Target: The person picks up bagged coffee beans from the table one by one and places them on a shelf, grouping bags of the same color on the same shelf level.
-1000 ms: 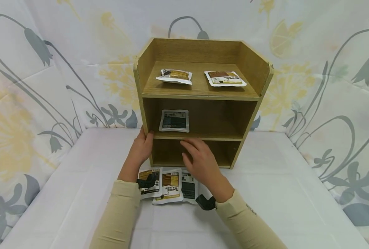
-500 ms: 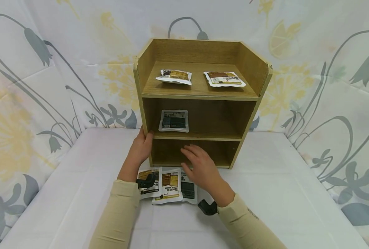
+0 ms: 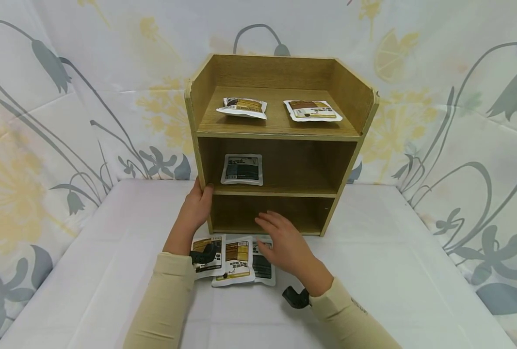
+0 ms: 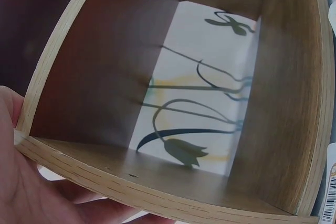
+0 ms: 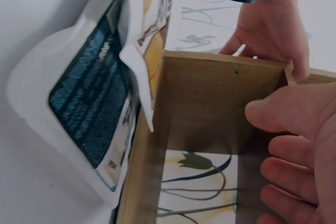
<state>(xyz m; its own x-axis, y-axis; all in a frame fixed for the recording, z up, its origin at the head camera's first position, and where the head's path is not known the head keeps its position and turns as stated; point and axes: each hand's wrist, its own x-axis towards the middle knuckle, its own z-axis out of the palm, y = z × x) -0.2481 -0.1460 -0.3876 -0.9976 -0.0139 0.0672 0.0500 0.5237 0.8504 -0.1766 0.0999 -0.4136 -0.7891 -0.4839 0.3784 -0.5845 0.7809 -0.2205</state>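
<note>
A wooden three-tier shelf [image 3: 280,137] stands upright on the white-covered table. My left hand [image 3: 196,206] grips its left side panel near the middle board; in the left wrist view, the thumb lies in front and the fingers [image 4: 105,211] pass behind the panel. In front of the bottom compartment, my right hand [image 3: 286,245] hovers with relaxed fingers, holding nothing. Below it lie overlapping food pouches: a dark-labelled one [image 3: 264,266], a yellow-brown one [image 3: 237,261] and another brown one [image 3: 218,242], partly hidden by the left wrist.
Two yellow-brown pouches, one left [image 3: 242,106] and one right [image 3: 313,110], lie on the top tier. A dark-labelled pouch [image 3: 242,169] is at the left of the middle tier. Flower-patterned cloth [image 3: 110,63] hangs behind and at both sides.
My right hand has drawn slightly down and back from the middle board's edge. The left hand keeps its hold on the shelf, and the pouches stay where they were.
</note>
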